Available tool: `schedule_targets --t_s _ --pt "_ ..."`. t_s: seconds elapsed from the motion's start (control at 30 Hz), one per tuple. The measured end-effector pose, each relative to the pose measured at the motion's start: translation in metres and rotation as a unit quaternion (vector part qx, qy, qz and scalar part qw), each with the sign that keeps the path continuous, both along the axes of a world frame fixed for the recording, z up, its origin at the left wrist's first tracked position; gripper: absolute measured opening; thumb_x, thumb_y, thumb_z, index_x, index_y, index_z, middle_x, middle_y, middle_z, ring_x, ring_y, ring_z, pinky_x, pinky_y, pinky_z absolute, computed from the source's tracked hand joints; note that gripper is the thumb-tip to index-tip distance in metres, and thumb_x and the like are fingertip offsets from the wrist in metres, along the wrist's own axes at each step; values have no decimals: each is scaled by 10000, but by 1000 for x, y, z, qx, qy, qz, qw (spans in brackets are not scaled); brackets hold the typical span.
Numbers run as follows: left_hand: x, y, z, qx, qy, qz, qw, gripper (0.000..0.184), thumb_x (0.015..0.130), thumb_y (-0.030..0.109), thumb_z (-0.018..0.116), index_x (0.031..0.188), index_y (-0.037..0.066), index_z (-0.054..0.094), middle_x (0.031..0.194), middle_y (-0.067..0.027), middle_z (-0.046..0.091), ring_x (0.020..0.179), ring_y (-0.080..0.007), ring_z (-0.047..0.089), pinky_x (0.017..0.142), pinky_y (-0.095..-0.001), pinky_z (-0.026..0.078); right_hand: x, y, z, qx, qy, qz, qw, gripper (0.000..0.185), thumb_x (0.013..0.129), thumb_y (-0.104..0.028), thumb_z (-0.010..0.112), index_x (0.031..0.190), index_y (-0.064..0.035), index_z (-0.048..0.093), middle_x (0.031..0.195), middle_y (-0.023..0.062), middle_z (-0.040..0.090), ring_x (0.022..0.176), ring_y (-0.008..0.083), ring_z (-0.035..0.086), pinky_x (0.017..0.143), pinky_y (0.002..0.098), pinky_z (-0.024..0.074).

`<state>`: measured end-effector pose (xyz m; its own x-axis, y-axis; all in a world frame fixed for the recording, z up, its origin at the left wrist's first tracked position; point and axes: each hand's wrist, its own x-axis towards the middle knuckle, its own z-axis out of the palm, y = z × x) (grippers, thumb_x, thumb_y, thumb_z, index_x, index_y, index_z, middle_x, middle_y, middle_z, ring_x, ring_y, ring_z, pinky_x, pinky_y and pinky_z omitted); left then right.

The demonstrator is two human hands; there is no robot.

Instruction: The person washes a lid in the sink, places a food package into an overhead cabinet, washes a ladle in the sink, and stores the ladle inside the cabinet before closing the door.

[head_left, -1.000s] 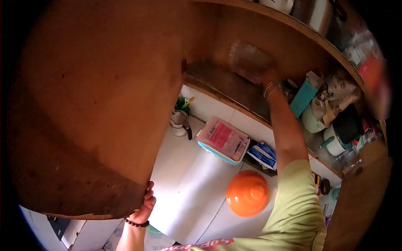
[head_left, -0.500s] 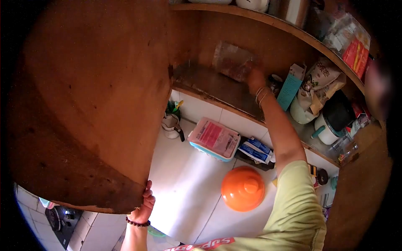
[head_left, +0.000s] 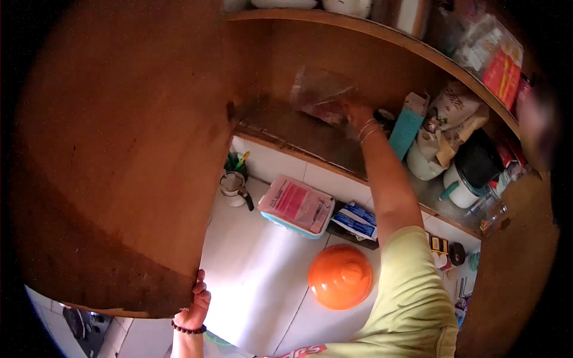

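At the lower edge of the brown wooden cabinet door [head_left: 125, 161], my left hand [head_left: 196, 303] has its fingers wrapped round the corner. My right hand [head_left: 358, 113] reaches into the cabinet and grips the right side of a clear plastic bag [head_left: 322, 106] with reddish-brown contents. The bag is at the lower shelf [head_left: 286, 128], near the back wall. Shadow partly hides the fingers of my right hand. Just right of that hand are a dark-lidded jar [head_left: 383, 121] and a teal box [head_left: 408, 126].
Farther right on the shelf stand a white pot with a dark top [head_left: 465, 179] and several bags. Below, the white counter holds an orange domed lid [head_left: 340, 277], a pink-lidded container [head_left: 297, 204], blue-and-white packets [head_left: 356, 221] and a metal pitcher [head_left: 233, 188].
The view has shifted slightly, moving most things left and a little down. The bag has changed shape and tilt in my right hand. My left hand stays on the door.
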<state>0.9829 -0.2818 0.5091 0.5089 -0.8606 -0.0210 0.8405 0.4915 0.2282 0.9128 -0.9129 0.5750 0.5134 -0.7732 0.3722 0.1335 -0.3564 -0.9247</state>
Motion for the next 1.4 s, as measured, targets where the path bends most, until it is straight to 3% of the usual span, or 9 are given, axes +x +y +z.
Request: schedule_targets --t_s 0.17,0.47,0.67,0.8,0.9,0.97,1.03,1.17,1.4 --pt "1 0 -3 -4 -9 -15 1000 396 793 176 502 1120 -5 371 1015 -138 422 765 -153 466 687 -267 415 -16 11 25 156 11 -15 988 135 736 -79 521 841 4 536 776 72 535 665 178 488 575 282 415" --pt "-4 -2 8 33 51 8 998 378 782 154 472 1111 10 356 932 -133 419 672 -155 443 607 -258 393 -4 26 15 90 -42 -69 993 202 762 -151 493 895 -5 538 872 115 552 783 224 527 659 314 431" --pt "-3 -2 1 25 38 14 999 370 783 148 471 1109 14 358 922 -133 417 676 -155 447 595 -258 392 -12 40 22 -84 12 -142 986 201 776 -160 450 897 -29 542 909 119 550 821 249 525 709 327 421" --pt "-5 -3 5 29 47 9 998 346 797 153 454 1102 17 362 915 -129 415 678 -157 454 582 -262 397 -32 64 32 -379 177 -249 874 206 786 -166 422 899 -44 545 933 121 548 846 266 524 742 336 415" --pt "-5 -4 3 10 45 -17 999 336 810 165 434 1109 25 368 948 -139 432 688 -160 470 593 -269 406 -51 120 35 -442 86 -200 871 202 803 -164 405 901 -51 541 931 115 551 832 264 534 747 341 418" --pt "-7 -4 7 19 39 -11 999 340 813 172 428 1117 31 370 972 -146 440 693 -163 476 601 -271 409 -68 158 34 -31 -17 -69 997 153 816 -128 431 909 -52 526 889 82 558 817 211 543 706 327 430" --pt "-6 -3 -2 30 42 -9 999 361 814 190 425 1143 52 370 1030 -153 457 709 -173 486 615 -280 416 -98 193 31 207 -185 181 943 123 812 -82 466 917 -35 509 840 61 556 752 160 550 640 274 440" --pt "-13 -6 2 36 64 -10 997 363 816 199 418 1144 53 369 1043 -131 455 684 -169 496 605 -278 423 -134 271 -1 19 23 31 999 112 812 -59 481 909 -8 499 753 40 542 631 120 548 531 212 431" --pt "-32 -15 -1 87 -78 -62 991 414 719 121 597 1093 53 436 1080 -96 471 717 -132 509 634 -244 447 -227 370 -54 164 4 -74 984 141 805 -107 501 909 -12 503 815 59 570 637 115 553 549 205 439"
